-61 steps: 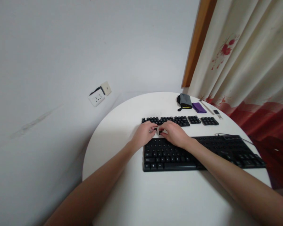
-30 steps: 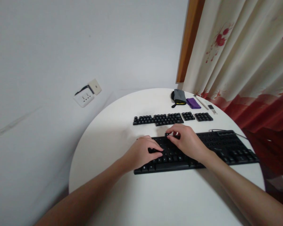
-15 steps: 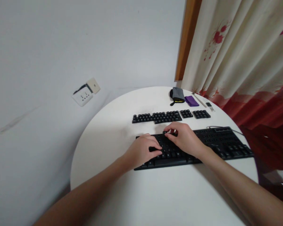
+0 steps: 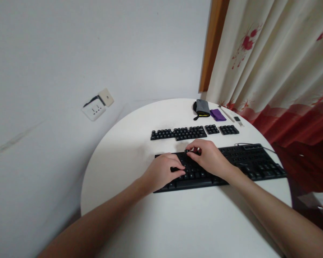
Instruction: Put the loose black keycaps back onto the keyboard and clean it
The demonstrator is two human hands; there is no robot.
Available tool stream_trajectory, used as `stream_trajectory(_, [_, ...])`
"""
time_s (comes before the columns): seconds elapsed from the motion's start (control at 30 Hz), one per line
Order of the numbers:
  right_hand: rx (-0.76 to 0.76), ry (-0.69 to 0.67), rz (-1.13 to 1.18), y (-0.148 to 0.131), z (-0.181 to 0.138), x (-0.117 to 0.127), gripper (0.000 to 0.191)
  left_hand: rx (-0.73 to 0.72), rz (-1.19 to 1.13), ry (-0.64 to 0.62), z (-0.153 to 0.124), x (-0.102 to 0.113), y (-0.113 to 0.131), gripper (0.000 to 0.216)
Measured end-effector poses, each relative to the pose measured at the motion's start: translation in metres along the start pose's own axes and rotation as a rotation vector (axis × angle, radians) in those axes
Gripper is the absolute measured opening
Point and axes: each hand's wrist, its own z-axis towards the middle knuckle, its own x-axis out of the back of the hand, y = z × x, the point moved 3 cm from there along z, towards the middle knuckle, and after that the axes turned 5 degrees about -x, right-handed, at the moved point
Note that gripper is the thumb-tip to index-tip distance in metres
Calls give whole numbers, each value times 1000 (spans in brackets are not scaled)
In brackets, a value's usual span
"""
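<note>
A black keyboard (image 4: 196, 184) lies across the white round table, with keys on its lower rows and on the right and part of its upper area without caps. My right hand (image 4: 206, 154) is over its upper middle, thumb and forefinger pinched on a small black keycap (image 4: 187, 151). On the left part of the keyboard rests my left hand (image 4: 165, 171), its thumb and forefinger slightly apart with nothing visible between them. Both hands cover some of the keys. Behind the keyboard, loose black keycaps (image 4: 188, 133) stand in grouped rows.
At the table's (image 4: 118, 150) back lie a grey and black pouch (image 4: 202, 107), a purple cloth (image 4: 218, 115), a thin light stick (image 4: 227, 114) and a small brush-like item (image 4: 238, 120). A cable (image 4: 269, 148) runs behind the keyboard. A wall socket (image 4: 94, 109) is left; a curtain (image 4: 247, 71) hangs right.
Both hands keep nearly the same place and grip. The whole view has shifted very slightly.
</note>
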Motion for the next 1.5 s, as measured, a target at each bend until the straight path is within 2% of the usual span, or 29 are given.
stream_trajectory(0.63, [1, -19, 6, -1, 0, 0, 9, 67, -96, -37, 1, 3, 0, 12])
stream_trajectory(1.0, [-1, -28, 5, -3, -1, 2, 9, 118, -137, 25, 2, 2, -1, 10])
stream_trajectory(1.5, [17, -59, 17, -4, -1, 3, 7, -6, -114, 31, 1, 1, -3, 4])
